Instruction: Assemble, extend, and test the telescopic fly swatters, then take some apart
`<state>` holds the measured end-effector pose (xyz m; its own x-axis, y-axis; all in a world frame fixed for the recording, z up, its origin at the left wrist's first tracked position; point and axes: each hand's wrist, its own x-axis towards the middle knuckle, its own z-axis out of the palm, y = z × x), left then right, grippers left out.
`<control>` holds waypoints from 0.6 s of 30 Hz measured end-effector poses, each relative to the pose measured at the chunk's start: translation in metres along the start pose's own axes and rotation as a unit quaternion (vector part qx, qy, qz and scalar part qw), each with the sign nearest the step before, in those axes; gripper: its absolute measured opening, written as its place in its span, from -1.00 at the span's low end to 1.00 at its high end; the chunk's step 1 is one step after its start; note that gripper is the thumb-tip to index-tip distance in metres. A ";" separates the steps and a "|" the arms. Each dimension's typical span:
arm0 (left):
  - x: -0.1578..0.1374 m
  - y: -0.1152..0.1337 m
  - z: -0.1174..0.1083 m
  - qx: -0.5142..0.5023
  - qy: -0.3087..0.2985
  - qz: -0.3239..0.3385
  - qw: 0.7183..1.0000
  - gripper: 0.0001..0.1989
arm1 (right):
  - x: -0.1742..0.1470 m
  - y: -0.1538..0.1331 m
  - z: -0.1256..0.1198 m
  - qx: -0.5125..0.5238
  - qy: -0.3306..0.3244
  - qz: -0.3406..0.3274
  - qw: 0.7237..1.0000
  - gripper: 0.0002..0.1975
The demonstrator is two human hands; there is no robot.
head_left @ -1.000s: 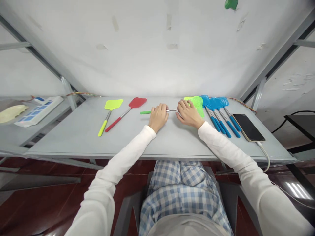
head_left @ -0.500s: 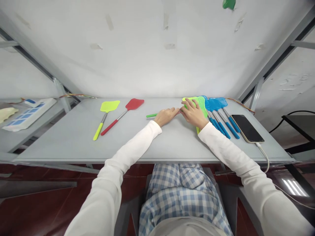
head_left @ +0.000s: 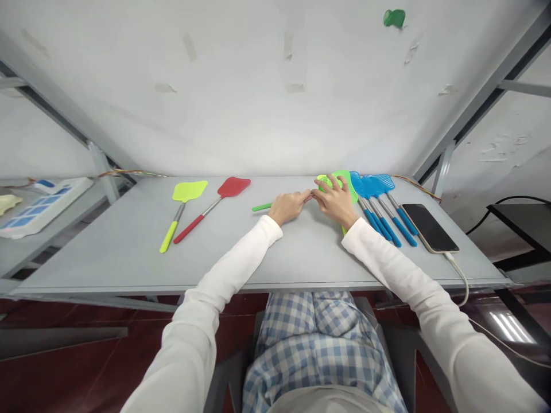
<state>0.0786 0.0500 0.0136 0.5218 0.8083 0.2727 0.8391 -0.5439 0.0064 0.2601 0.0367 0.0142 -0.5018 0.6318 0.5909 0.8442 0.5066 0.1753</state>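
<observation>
open tabletop lies between the white sleeves, and a bare lane runs between the red swatter and the green swatter's handle. bunched blue swatters and the phone just beside them crowd the right side, while the wall closes off the back.

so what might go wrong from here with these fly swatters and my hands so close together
The left hand and right hand meet along the green swatter, hiding its shaft, so fingertips could get pinched.

Its head sits by the blue swatters; a sideways swing might knock them.

The charging cable hangs over the table's front edge near the right sleeve; a snag could tug the phone.
</observation>
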 end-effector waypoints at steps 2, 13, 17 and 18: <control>0.002 0.000 -0.002 0.004 0.007 -0.005 1.000 -0.55 | 0.003 0.002 0.002 -0.006 -0.001 0.005 1.000 -0.75; -0.006 -0.045 -0.014 0.021 0.036 -0.034 0.999 -0.55 | 0.001 0.043 -0.010 -0.026 0.015 0.070 0.997 -0.74; -0.006 -0.037 -0.005 0.022 0.042 -0.021 0.999 -0.54 | 0.003 0.019 -0.004 -0.032 -0.012 -0.002 0.999 -0.69; -0.006 -0.032 -0.003 0.022 0.040 -0.010 0.999 -0.54 | 0.004 0.012 -0.001 -0.020 -0.028 -0.029 0.999 -0.69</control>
<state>0.0478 0.0618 0.0148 0.4932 0.7973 0.3481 0.8558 -0.5165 -0.0295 0.2687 0.0449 0.0200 -0.5582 0.6352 0.5337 0.8201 0.5200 0.2388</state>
